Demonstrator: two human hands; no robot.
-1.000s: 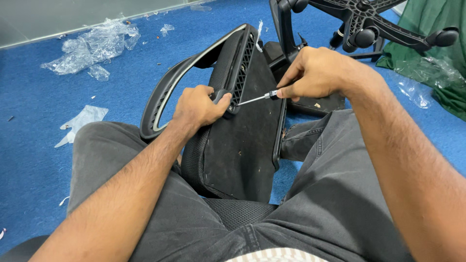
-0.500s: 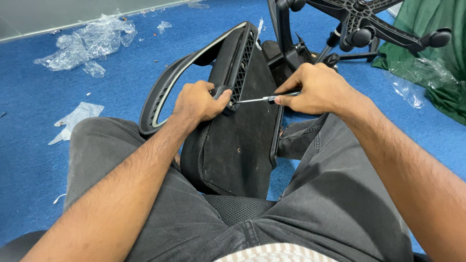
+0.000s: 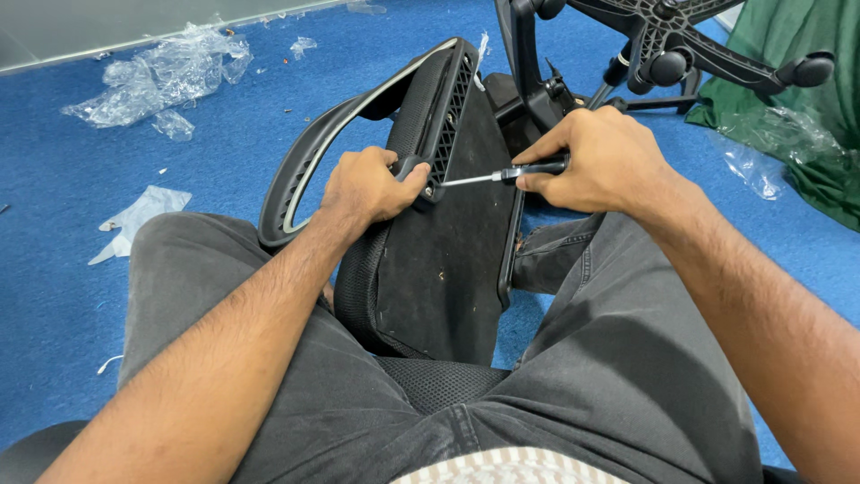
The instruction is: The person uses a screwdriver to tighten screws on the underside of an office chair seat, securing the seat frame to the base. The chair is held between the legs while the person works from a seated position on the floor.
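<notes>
Blue carpet (image 3: 54,233) is strewn with plastic wrap (image 3: 161,76). A black chair part (image 3: 439,260) is gripped by the left hand (image 3: 367,185), fingers closed. A screwdriver (image 3: 502,175) is clasped in the right hand (image 3: 596,161), its tip set against the part.

So the chair seat (image 3: 439,269) sits upright between the knees. Armrest (image 3: 313,161) off its left edge, wheeled chair base (image 3: 663,45) behind on the floor (image 3: 54,269), plastic wrap (image 3: 161,76) far left, cloth (image 3: 806,108) far right.

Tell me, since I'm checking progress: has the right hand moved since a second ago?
No, hardly: the right hand keeps the screwdriver at the same spot on the seat part, beside the left hand.
</notes>
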